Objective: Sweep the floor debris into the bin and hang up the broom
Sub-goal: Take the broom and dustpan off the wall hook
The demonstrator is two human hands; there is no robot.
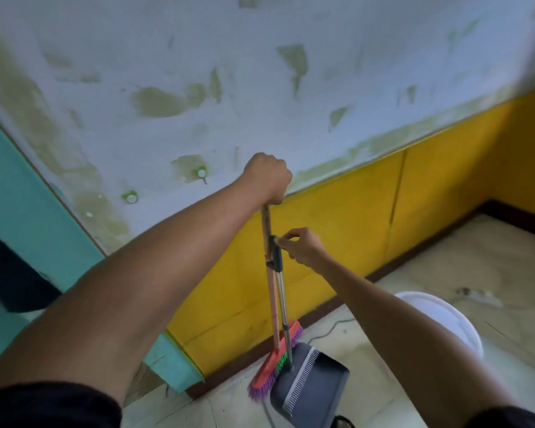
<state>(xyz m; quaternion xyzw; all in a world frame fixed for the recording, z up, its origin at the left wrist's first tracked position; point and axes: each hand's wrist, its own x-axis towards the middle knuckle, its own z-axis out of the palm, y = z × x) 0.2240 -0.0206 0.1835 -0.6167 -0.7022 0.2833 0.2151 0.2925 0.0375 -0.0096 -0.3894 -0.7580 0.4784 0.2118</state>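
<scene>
The broom (273, 291) has a pale wooden handle and a red head with purple and green bristles that rests on the floor by the wall. My left hand (267, 177) is shut around the top of its handle. A grey long-handled dustpan (309, 383) stands upright beside the broom, its metal pole clipped against the broom handle. My right hand (300, 247) pinches the dark grip at the top of the dustpan pole. A white bin (442, 316) stands on the floor to the right, partly hidden by my right arm.
Two green-and-white wall hooks (200, 173) (130, 198) are stuck on the peeling white wall left of my left hand. Below runs a yellow panel (352, 217) with a dark skirting. A teal door frame (28, 196) is at the left. Some debris (476, 296) lies on the tiled floor.
</scene>
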